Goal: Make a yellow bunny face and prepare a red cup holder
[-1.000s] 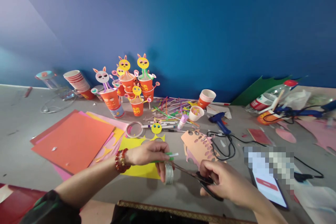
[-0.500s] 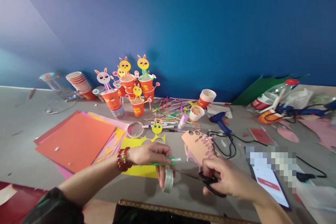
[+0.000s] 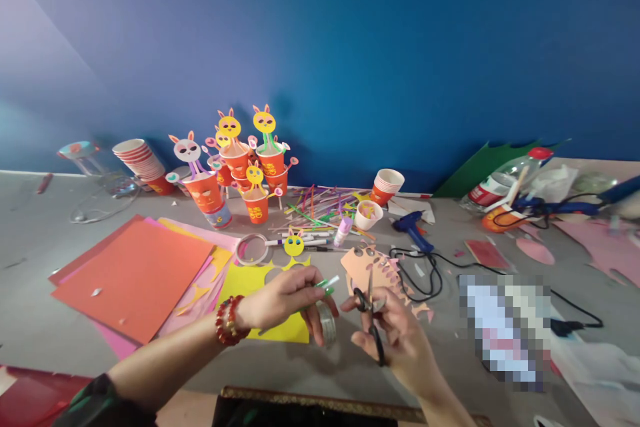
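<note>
My left hand (image 3: 295, 297) pinches green straws (image 3: 326, 287) with a whitish strip at their tips. A roll of clear tape (image 3: 327, 323) hangs at the fingers of the same hand. In my right hand (image 3: 397, 333) are black-handled scissors (image 3: 371, 320), blades pointing up and away from me. The right fingertips are close to the tape roll; whether they touch it I cannot tell. Under my left hand lies a yellow sheet with round holes (image 3: 280, 330). Just beyond it is a yellow rabbit-face cutout (image 3: 294, 245).
Orange paper cups with rabbit figures (image 3: 203, 193) stand at the back left, behind stacked coloured paper (image 3: 135, 273). Loose straws (image 3: 320, 207), a glue stick (image 3: 343, 231) and a small white cup (image 3: 369, 215) lie centrally. A blue glue gun (image 3: 414, 228) trails its cord at right.
The scissors have swung from pointing left at the tape to pointing upward, and my right hand has moved left. The straw tips in my left hand now tilt upward.
</note>
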Tool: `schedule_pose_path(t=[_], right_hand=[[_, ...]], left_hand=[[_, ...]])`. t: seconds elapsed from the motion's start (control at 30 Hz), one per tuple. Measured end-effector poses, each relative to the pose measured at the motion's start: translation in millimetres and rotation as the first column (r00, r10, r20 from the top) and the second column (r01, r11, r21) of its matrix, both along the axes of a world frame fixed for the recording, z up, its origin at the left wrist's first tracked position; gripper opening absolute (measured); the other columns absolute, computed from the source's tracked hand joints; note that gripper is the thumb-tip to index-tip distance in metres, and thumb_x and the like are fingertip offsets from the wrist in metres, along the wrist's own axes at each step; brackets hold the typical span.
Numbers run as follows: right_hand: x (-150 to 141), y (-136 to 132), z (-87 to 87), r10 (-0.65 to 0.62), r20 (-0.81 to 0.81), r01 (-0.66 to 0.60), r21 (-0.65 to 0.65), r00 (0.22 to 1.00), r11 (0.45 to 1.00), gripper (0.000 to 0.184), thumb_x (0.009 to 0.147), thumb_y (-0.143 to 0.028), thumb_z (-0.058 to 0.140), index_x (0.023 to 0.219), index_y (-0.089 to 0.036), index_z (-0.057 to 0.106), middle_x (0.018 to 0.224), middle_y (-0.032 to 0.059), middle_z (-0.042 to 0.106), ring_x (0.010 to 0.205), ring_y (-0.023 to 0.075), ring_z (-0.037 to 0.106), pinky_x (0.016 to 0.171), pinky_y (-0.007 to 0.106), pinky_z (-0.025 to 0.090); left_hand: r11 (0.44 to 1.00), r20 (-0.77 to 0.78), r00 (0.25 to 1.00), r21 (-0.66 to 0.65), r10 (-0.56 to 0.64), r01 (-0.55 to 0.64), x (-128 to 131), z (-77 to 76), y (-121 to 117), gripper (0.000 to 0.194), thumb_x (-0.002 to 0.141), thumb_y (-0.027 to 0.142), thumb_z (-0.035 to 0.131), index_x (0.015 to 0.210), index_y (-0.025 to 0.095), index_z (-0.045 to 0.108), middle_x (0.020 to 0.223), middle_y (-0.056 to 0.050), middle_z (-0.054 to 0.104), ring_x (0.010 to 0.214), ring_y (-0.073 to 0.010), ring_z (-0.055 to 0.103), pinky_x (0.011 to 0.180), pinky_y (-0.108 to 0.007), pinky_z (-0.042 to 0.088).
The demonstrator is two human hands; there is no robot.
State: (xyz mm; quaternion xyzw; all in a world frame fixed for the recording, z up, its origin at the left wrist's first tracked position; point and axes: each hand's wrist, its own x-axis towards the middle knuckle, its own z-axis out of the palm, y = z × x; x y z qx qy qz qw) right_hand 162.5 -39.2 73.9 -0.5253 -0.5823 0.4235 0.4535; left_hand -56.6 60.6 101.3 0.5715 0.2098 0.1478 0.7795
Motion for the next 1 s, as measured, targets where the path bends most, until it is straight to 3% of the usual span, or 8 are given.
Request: schedule_pose_path(t=[0.1,0.2,0.33,0.5,0.63,0.83,1.0], right_hand=[[-18,-2,-5.9,-0.074,-0.054,0.081,0.151,0.996,0.985,0.026,0.078,-0.020,0.072,0.100,-0.024,0.059,0.091,0.0021,0.069,0.062,0.0138,0.055,0.063,0.026,0.051],[-23,-2,-7.4,-0.061,0.012,0.057,0.239,0.998,0.969,0.031,0.077,-0.012,0.068,0.103,-0.026,0.059,0.094,0.0018,0.069,0.063,0.0141,0.057,0.065,0.027,0.052],[-21,2,-9.0,-0.017,0.142,-0.018,0.242,0.990,0.970,0.035,0.075,-0.008,0.066,0.105,-0.025,0.060,0.092,0.0016,0.068,0.066,0.0145,0.057,0.069,0.027,0.052],[-22,3,-14.3,-0.044,0.258,-0.028,0.269,0.965,0.963,0.037,0.071,-0.007,0.064,0.103,-0.023,0.058,0.077,-0.0025,0.059,0.069,0.0158,0.060,0.071,0.026,0.050],[-24,4,-13.2,-0.070,0.305,-0.012,0.260,0.950,0.965,0.034,0.070,-0.009,0.063,0.101,-0.023,0.056,0.077,-0.0025,0.058,0.069,0.0162,0.060,0.068,0.025,0.048],[-27,5,-6.4,-0.013,0.336,-0.065,0.220,0.942,0.973,0.035,0.069,-0.008,0.062,0.099,-0.024,0.055,0.079,-0.0017,0.060,0.071,0.0167,0.060,0.068,0.025,0.048],[-27,6,-10.7,0.023,0.320,-0.097,0.218,0.947,0.971,0.040,0.070,-0.006,0.061,0.105,-0.024,0.052,0.087,0.0002,0.063,0.077,0.0178,0.062,0.073,0.027,0.049]], left_hand=[[0.999,0.010,0.999,-0.002,0.044,-0.044,4,-1.2,-4,0.030,0.098,0.046,0.051,0.093,0.017,0.046,0.095,-0.012,0.074,0.053,-0.0148,0.071,0.060,-0.026,0.052],[0.998,0.013,0.999,-0.022,0.052,-0.051,6,-4.3,-4,0.030,0.098,0.046,0.051,0.093,0.017,0.046,0.087,-0.009,0.073,0.051,-0.0148,0.071,0.057,-0.025,0.052],[0.996,0.010,0.997,-0.045,0.080,-0.080,5,-9.2,-4,0.032,0.095,0.049,0.055,0.092,0.018,0.048,0.086,-0.007,0.071,0.055,-0.0153,0.071,0.052,-0.023,0.051],[0.988,-0.028,0.988,-0.034,0.152,-0.153,3,-11.3,-2,0.034,0.091,0.050,0.061,0.088,0.017,0.054,0.084,-0.004,0.070,0.061,-0.0141,0.071,0.058,-0.023,0.053],[0.988,-0.029,0.988,-0.039,0.149,-0.150,4,-12.8,-2,0.035,0.091,0.051,0.060,0.088,0.016,0.054,0.080,-0.005,0.070,0.060,-0.0158,0.072,0.057,-0.024,0.054],[0.978,-0.026,0.981,-0.081,0.191,-0.192,8,-21.2,-2,0.037,0.089,0.051,0.063,0.085,0.016,0.053,0.074,-0.004,0.068,0.056,-0.0154,0.071,0.052,-0.022,0.054],[0.970,-0.028,0.975,-0.099,0.218,-0.220,9,-24.5,-5,0.036,0.090,0.051,0.062,0.087,0.017,0.051,0.080,-0.004,0.068,0.063,-0.0166,0.073,0.054,-0.023,0.057]])
